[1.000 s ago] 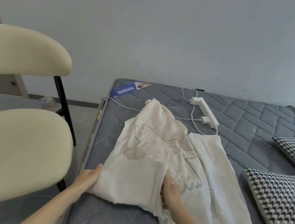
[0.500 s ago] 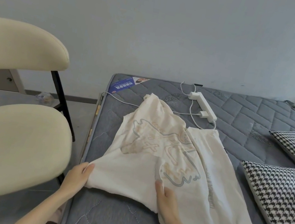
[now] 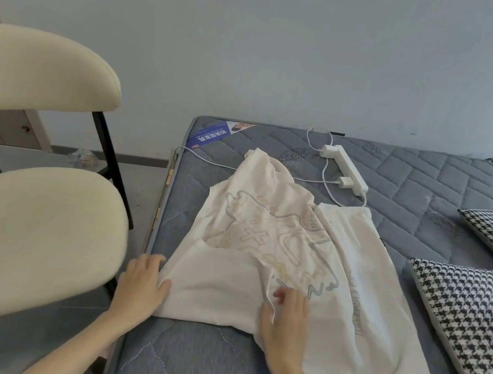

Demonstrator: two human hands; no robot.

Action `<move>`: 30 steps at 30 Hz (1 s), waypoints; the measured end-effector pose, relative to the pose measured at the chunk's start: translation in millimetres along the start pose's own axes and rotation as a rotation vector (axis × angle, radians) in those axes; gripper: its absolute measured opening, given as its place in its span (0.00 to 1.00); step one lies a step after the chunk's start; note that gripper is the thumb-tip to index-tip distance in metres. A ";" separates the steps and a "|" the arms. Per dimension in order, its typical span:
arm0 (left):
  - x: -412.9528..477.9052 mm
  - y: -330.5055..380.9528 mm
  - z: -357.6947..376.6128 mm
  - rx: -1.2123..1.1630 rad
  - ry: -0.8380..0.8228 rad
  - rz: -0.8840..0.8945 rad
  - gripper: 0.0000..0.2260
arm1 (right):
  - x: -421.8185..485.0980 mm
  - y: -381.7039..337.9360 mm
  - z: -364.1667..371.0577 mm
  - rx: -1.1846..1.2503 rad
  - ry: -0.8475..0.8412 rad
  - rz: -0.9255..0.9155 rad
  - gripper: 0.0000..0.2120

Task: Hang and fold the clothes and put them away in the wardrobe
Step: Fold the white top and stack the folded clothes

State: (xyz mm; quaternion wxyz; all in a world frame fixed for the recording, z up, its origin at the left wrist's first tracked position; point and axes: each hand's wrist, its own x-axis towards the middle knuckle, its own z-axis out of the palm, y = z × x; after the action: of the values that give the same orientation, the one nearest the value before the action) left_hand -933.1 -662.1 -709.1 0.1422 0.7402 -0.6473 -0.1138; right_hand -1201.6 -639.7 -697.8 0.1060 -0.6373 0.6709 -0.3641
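Observation:
A cream T-shirt (image 3: 278, 242) with a grey and orange print lies partly folded on the grey quilted mattress (image 3: 435, 193). Its left part is doubled over the printed front. My left hand (image 3: 144, 284) rests at the shirt's near left edge, close to the mattress side, with its fingertips on the cloth. My right hand (image 3: 286, 319) lies on the fabric at the inner edge of the folded flap, fingers bent and pinching that edge. No wardrobe or hanger is in view.
A cream chair (image 3: 20, 212) with black legs stands close on the left of the bed. A white power strip (image 3: 345, 169) with cables lies beyond the shirt. Two houndstooth pillows (image 3: 476, 333) sit at the right. A blue leaflet (image 3: 211, 136) lies at the far left corner.
Both hands have slid toward me along the shirt, drawing the folded flap's near edge flatter. The view has shifted slightly downward.

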 end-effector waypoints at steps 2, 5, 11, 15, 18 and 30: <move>1.1 21.5 0.7 -0.017 0.067 0.195 0.20 | 3.5 -12.8 5.8 -0.109 0.023 -0.411 0.15; 1.3 42.5 15.5 0.082 -0.182 0.374 0.27 | 10.4 -19.2 17.2 -0.320 -0.211 -0.714 0.21; 8.0 27.9 27.9 0.187 -0.535 0.173 0.24 | 47.1 6.0 1.8 -0.550 -0.557 -0.398 0.24; 24.7 33.8 22.3 0.118 -0.535 0.108 0.24 | 66.9 12.4 -6.1 -0.401 -0.574 -0.346 0.22; 42.6 44.8 20.8 0.033 -0.469 0.123 0.24 | 89.0 4.1 -6.1 -0.260 -0.464 -0.304 0.19; 118.1 58.9 50.0 0.092 -0.382 0.110 0.23 | 187.4 5.6 46.0 -0.212 -0.529 -0.059 0.21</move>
State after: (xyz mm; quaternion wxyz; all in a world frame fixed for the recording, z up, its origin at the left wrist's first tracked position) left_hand -989.2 -789.4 -732.8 -0.0108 0.6744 -0.7065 -0.2145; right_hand -1209.0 -831.1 -673.7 0.1995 -0.7368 0.6355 -0.1159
